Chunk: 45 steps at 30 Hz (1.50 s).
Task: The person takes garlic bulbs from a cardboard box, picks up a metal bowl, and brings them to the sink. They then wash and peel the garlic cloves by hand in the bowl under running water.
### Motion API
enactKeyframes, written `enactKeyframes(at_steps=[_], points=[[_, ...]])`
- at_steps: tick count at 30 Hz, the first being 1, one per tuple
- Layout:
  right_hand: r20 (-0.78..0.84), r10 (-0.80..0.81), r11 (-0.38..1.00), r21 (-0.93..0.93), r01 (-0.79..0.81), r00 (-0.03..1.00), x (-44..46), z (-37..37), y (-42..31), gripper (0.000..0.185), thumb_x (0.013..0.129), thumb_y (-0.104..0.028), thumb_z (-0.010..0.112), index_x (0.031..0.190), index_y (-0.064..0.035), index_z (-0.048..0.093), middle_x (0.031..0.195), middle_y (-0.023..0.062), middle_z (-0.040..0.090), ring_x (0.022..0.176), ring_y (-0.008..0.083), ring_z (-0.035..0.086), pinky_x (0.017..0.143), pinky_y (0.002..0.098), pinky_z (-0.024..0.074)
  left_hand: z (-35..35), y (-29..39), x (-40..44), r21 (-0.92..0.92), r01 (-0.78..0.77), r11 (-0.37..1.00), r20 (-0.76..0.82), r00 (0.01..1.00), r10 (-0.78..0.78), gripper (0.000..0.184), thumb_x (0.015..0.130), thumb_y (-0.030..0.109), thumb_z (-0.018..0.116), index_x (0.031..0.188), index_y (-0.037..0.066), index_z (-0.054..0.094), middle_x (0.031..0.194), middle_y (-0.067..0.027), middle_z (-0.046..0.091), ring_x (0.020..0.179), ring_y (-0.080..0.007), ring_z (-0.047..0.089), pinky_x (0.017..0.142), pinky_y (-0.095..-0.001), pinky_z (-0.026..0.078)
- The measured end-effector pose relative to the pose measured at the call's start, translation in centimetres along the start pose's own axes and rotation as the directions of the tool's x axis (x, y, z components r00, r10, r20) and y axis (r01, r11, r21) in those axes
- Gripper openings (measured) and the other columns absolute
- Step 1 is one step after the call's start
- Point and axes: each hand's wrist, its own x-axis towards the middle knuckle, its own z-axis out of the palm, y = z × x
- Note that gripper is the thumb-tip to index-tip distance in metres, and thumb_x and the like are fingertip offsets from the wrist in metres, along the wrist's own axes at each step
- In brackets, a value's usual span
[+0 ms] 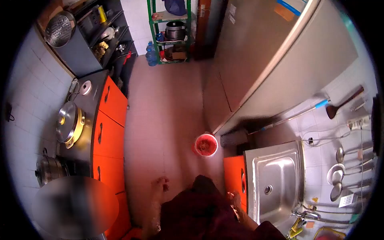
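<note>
My left hand (160, 185) hangs low above the pink floor, left of my dark clothing. Its fingers look loosely apart, and a small dark patch by the fingertips is too unclear to name. On the other side, my right hand (235, 199) is beside the orange cabinet door (235, 176) under the sink. Its fingers are small and partly in shadow, so how far they curl is unclear. In front of me, a red bucket with a pale rim (206, 145) stands on the floor, with brownish matter inside. Neither hand touches it.
On the left runs a counter with orange drawers (108, 134) and a yellow electric pan (72, 124). A steel sink (276, 160) and a tall fridge-like cabinet (240, 60) line the right. At the far end stands a green shelf rack (153, 24) beside blue water bottles (151, 54).
</note>
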Motion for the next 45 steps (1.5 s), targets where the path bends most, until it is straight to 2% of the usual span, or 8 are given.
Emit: enactKeyframes(at_steps=[6, 14, 18, 21, 23, 26, 35, 45], points=[[0.412, 0.277, 0.799, -0.6, 0.029, 0.868, 7.0, 3.3, 5.1, 0.036, 0.093, -0.037, 0.061, 0.081, -0.004, 0.067, 0.074, 0.0111, 0.071, 0.069, 0.0308, 0.068, 0.058, 0.0391, 0.05, 1.5, 4.4, 4.9, -0.075, 0.041, 0.996, -0.01, 0.999, -0.041, 0.024, 0.101, 0.021, 0.054, 0.115, 0.003, 0.061, 0.102, -0.0127, 0.068, 0.065, -0.0168, 0.06, 0.058, -0.0303, 0.053], [0.787, 0.184, 0.533, 0.424, -0.732, 0.59, 23.6, 12.5, 2.0, 0.026, 0.095, -0.028, 0.047, 0.079, -0.0101, 0.058, 0.066, 0.0069, 0.058, 0.043, 0.0181, 0.051, 0.036, 0.0264, 0.0331, 4.2, 18.5, 14.7, -0.118, -0.022, 0.993, -0.075, 0.997, 0.013, 0.026, 0.096, 0.015, 0.059, 0.117, -0.001, 0.061, 0.1, -0.014, 0.069, 0.064, -0.0149, 0.061, 0.057, -0.0297, 0.054], [0.467, 0.337, 0.892, 0.118, -0.436, 0.817, 33.9, 22.9, 1.6, 0.021, 0.091, -0.028, 0.064, 0.101, -0.0103, 0.069, 0.08, 0.0092, 0.067, 0.062, 0.0259, 0.065, 0.047, 0.0342, 0.0468, 5.1, 24.1, 19.1, -0.162, -0.057, 0.985, -0.048, 0.998, 0.05, 0.027, 0.095, 0.014, 0.058, 0.116, -0.002, 0.061, 0.098, -0.0135, 0.07, 0.063, -0.0151, 0.061, 0.056, -0.029, 0.053], [0.267, -0.493, 0.844, -0.085, 0.53, 0.828, 39.1, 26.9, -14.2, 0.016, 0.09, -0.021, 0.066, 0.099, -0.0084, 0.071, 0.082, 0.006, 0.068, 0.064, 0.0199, 0.066, 0.055, 0.0344, 0.0527, 4.8, 26.6, 23.8, -0.07, -0.024, 0.997, -0.116, 0.993, 0.016, 0.029, 0.095, 0.015, 0.058, 0.117, -0.003, 0.06, 0.099, -0.0134, 0.07, 0.064, -0.0151, 0.06, 0.057, -0.0279, 0.052], [0.325, -0.651, 0.757, 0.334, 0.561, 0.686, 43.1, 30.1, -20.4, 0.022, 0.089, -0.02, 0.064, 0.104, -0.0058, 0.069, 0.08, 0.0068, 0.068, 0.062, 0.0199, 0.064, 0.054, 0.0331, 0.0518, 5.0, 29.6, 26.1, 0.008, 0.034, 0.999, -0.11, 0.993, -0.033, 0.032, 0.093, 0.013, 0.058, 0.12, -0.005, 0.058, 0.099, -0.0135, 0.07, 0.065, -0.0156, 0.06, 0.058, -0.0277, 0.052], [0.49, 0.084, 0.942, 0.246, -0.23, 0.867, 44.8, 32.1, -35.0, 0.024, 0.093, -0.023, 0.062, 0.101, -0.0022, 0.072, 0.088, 0.0085, 0.072, 0.057, 0.0148, 0.063, 0.053, 0.0322, 0.0527, 1.0, 30.4, 34.0, 0.232, -0.203, 0.951, 0.075, 0.979, 0.19, 0.034, 0.093, 0.014, 0.058, 0.122, -0.004, 0.057, 0.1, -0.0133, 0.07, 0.066, -0.0156, 0.06, 0.058, -0.0272, 0.051], [0.542, 0.509, 0.589, 0.347, -0.73, 0.668, 51.6, 42.4, -49.3, 0.036, 0.098, -0.032, 0.055, 0.102, 0.0011, 0.067, 0.083, 0.0092, 0.068, 0.046, 0.0109, 0.044, 0.042, 0.0268, 0.0369, -2.2, 51.8, 49.6, 0.053, -0.031, 0.998, -0.091, 0.995, 0.036, 0.036, 0.094, 0.017, 0.058, 0.125, 0.0, 0.057, 0.103, -0.0137, 0.07, 0.066, -0.017, 0.061, 0.058, -0.0298, 0.053], [0.704, 0.272, -0.01, 0.683, -0.73, 0.656, 59.9, 48.5, -64.1, 0.038, 0.103, -0.043, 0.046, 0.079, -0.0136, 0.052, 0.068, 0.0052, 0.055, 0.046, 0.0131, 0.036, 0.042, 0.0279, 0.0287, 4.0, 65.1, 66.8, 0.271, 0.03, 0.962, 0.131, 0.989, -0.068, 0.035, 0.095, 0.018, 0.058, 0.125, -0.001, 0.057, 0.103, -0.0135, 0.069, 0.065, -0.0154, 0.062, 0.057, -0.0289, 0.054]])
